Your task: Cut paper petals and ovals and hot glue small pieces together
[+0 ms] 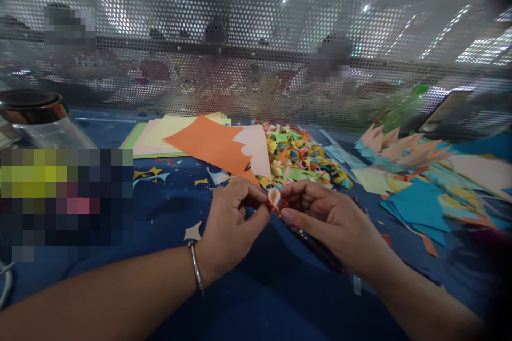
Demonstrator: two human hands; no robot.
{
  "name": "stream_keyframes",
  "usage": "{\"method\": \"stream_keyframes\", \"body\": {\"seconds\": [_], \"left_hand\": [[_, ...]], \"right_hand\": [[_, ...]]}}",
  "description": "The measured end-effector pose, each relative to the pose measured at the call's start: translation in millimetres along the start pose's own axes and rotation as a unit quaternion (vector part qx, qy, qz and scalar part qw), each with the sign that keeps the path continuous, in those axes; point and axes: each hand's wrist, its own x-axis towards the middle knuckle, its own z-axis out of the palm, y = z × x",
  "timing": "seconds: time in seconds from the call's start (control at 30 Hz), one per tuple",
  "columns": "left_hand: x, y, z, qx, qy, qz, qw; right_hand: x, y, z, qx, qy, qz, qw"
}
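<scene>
Between my two hands is a small folded paper piece (274,196), pale peach on top with orange-red below. My left hand (236,218), with a silver bangle (196,266) at the wrist, pinches its left side between thumb and fingers. On the other side my right hand (328,213) pinches it with thumb and forefinger. Just beyond the fingertips lie an orange paper sheet (212,144) and a pale pink sheet (256,146) with a scalloped cut edge. A pale star-shaped paper scrap (193,231) rests beside my left wrist.
A heap of small coloured folded papers (300,154) lies behind my right hand. Stacked coloured sheets (156,136) are at the back left, near a lidded jar (36,112). Blue paper pieces (420,208) and spiky folded paper (396,146) lie right. A perforated metal panel (240,74) closes the back.
</scene>
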Motion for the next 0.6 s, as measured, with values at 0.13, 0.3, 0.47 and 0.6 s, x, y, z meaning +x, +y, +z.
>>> {"method": "stream_keyframes", "body": {"seconds": [0.13,0.3,0.47,0.6], "left_hand": [[-0.9,-0.8,-0.1,0.009,-0.004,0.005,1.0],[-1.8,-0.3,-0.5,0.014,-0.008,0.004,1.0],[-1.9,2.0,-1.9,0.031,-0.011,0.022,0.999],[-0.5,4.5,-3.2,0.048,-0.015,0.028,0.998]], "right_hand": [[0.7,-3.0,0.3,0.003,-0.008,0.01,1.0],[0.1,-5.6,0.0,-0.006,-0.01,0.023,1.0],[0.4,-5.8,0.0,-0.026,-0.019,0.017,0.999],[0.4,-6.4,-0.2,-0.044,-0.023,0.01,0.999]]}}
